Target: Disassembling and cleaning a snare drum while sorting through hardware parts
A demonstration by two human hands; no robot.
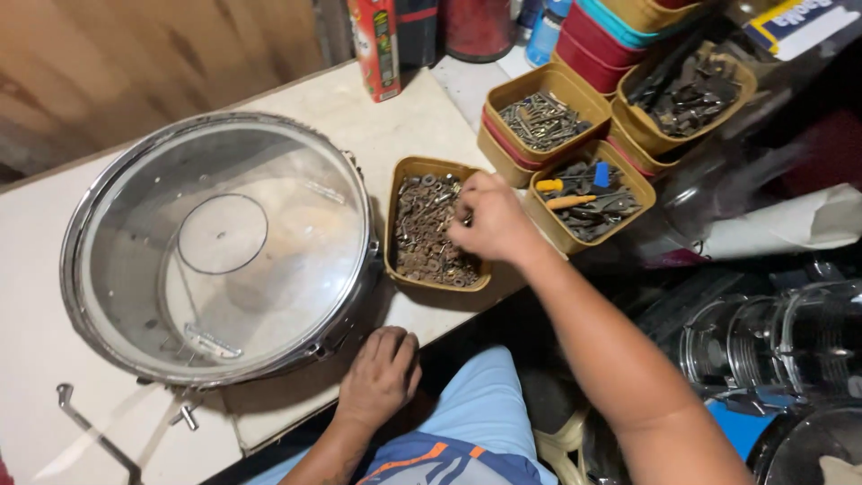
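The right hand (489,224) digs curled fingers into the tan tray of rusty washers and nuts (429,229) — whether it has pinched one I cannot tell — while the left hand (379,375) rests flat and empty on the surface (36,296) edge beside the bare clear drum shell (220,247), its fittings seemingly not yet mounted.

Pale worktable (409,121), worn top, wooden wall behind. Sat directly on it: clear-headed drum with chrome rim (220,247) at centre-left, tan tray of rusty washers and nuts (433,229) just beside the drum, stacked tan and red trays of screws and hardware (543,121) at the right, red carton (377,45) at the back, metal rod (90,422) near front-left edge.
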